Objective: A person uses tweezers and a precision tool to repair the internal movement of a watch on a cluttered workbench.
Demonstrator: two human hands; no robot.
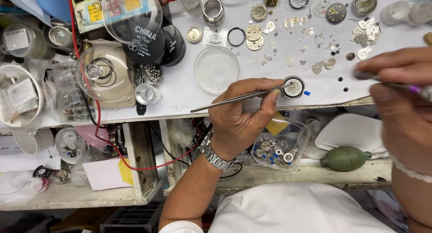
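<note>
Watch movement (293, 87) on worktop (180, 86): I read left-hand (240, 113) grip pinching tweezers (238, 98), long axis tipping onto it, right hand (400, 102) pinching a tool beside.

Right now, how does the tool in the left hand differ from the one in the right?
The tweezers in the left hand are bare silver metal and sharply visible; their tips rest at the round watch movement. The tool in the right hand is blurred, shows purple, and sits apart from the movement. Both are slim hand tools.
</note>
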